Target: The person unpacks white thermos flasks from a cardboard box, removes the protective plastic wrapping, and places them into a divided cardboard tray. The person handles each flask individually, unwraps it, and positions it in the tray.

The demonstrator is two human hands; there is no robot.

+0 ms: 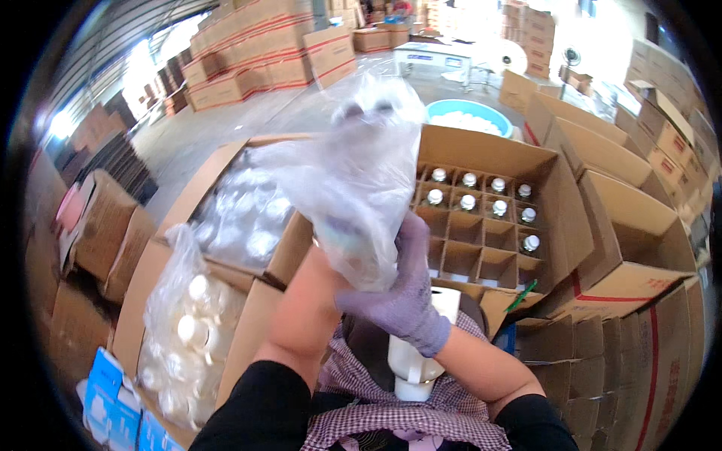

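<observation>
I hold a clear plastic bag (361, 188) up in front of me. My left hand (352, 120) is pushed up inside it and shows only dimly through the film, the bare forearm entering from below. My right hand (406, 289), in a purple glove, grips the bag's lower end from outside. Under that hand a white plastic bottle (417, 364) stands on my lap against a checked apron. Behind the bag is an open carton (560, 203) with a cardboard grid, where several white-capped bottles (481, 199) fill the far cells.
On the left, an open carton (218, 161) holds clear bags of white parts, and another such bag (188, 331) lies nearer. Blue packs (113, 410) sit at lower left. Folded cartons (639, 248) stack up at right. A blue basin (470, 113) stands behind, with carton stacks beyond.
</observation>
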